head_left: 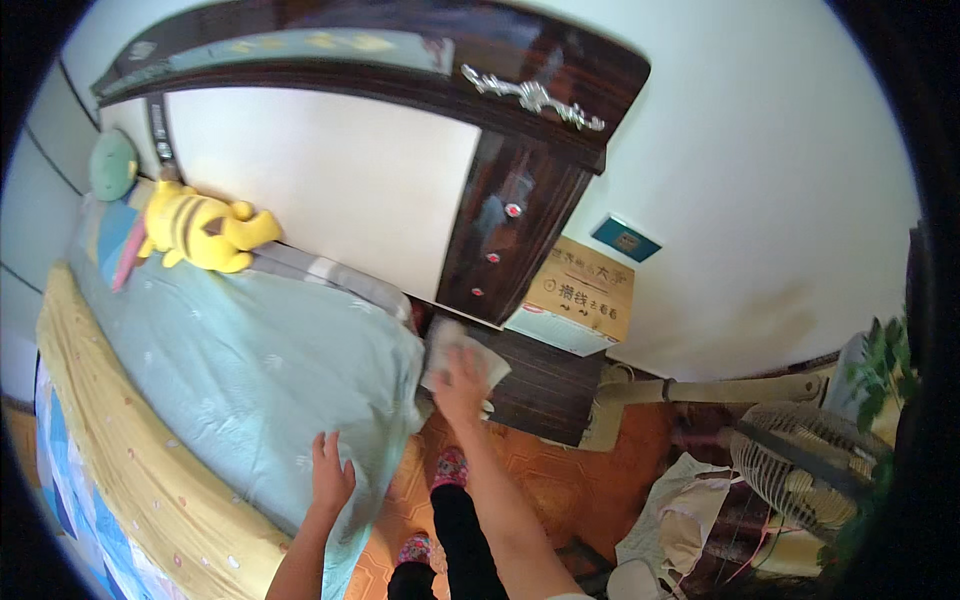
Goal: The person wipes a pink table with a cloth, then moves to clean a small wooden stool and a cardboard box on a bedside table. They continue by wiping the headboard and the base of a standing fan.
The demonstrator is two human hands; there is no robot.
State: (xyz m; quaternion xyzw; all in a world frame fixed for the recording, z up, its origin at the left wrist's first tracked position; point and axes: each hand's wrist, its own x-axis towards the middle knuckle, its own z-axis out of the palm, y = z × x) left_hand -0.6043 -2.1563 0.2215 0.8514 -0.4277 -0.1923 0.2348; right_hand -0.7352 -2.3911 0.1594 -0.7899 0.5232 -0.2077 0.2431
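My right hand (461, 379) reaches forward and lies over a pale cloth (493, 366) at the bedside, above a dark wooden surface (547, 382); blur hides whether its fingers grip the cloth. My left hand (331, 472) is raised over the light green bed sheet (300, 382), fingers up and apart, holding nothing. On the bed's far left lies a yellow striped plush toy (202, 229), face down, beside a pink item (129, 253) and a green round plush (114, 165). A yellow blanket (150, 442) runs along the bed's near left side.
A dark wooden headboard (375, 75) stands behind the bed. Right of it are a cardboard box (585, 289) bearing writing and a teal wall plate (627, 238). At the right stand an electric fan (802, 465) and a leafy plant (885, 352). My slippered feet (450, 469) are on the orange floor.
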